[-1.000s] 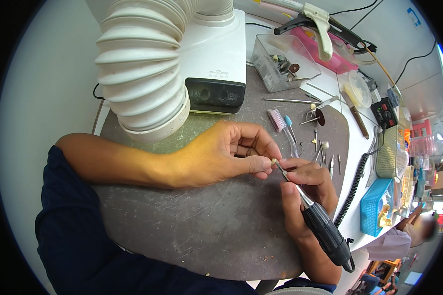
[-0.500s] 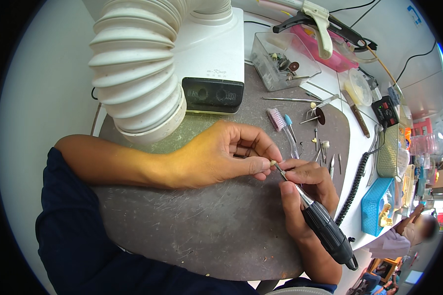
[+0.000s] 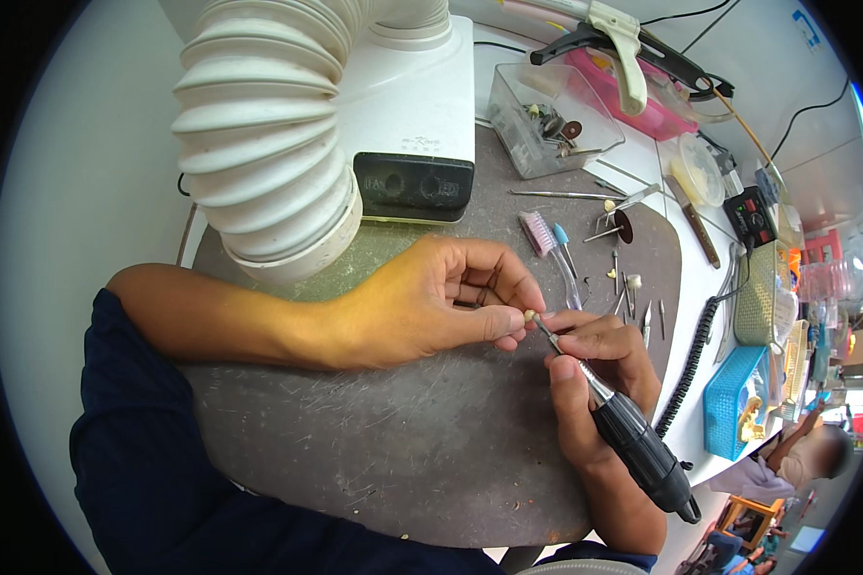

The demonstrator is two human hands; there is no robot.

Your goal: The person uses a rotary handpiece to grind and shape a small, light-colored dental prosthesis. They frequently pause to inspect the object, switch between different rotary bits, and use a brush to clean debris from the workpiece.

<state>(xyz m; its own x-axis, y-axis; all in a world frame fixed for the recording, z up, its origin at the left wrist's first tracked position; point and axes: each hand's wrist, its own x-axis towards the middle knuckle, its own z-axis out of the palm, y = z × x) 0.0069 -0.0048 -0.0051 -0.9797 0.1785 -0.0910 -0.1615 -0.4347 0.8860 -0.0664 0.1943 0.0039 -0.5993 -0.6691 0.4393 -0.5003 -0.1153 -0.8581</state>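
Since the earlier frames the hands have barely shifted; the white ribbed suction hose (image 3: 259,125) and its white extractor unit (image 3: 417,105) sit a little lower in view, and the work stays at the same spot on the dark mat (image 3: 403,450).

The left hand (image 3: 431,307) lies across the mat from the left, thumb and forefinger pinched on a small pale tooth-like piece (image 3: 529,315) at their tips, the other fingers curled in. Touching that piece from the right is the thin bur of a black rotary handpiece (image 3: 633,436), gripped pen-fashion in the right hand (image 3: 594,374), fingers closed around its metal neck.

Farther off lie a pink brush (image 3: 537,233), loose burs (image 3: 633,297) and a clear plastic box (image 3: 547,120). At the right stand a coiled black cable (image 3: 690,359) and a blue basket (image 3: 734,402).
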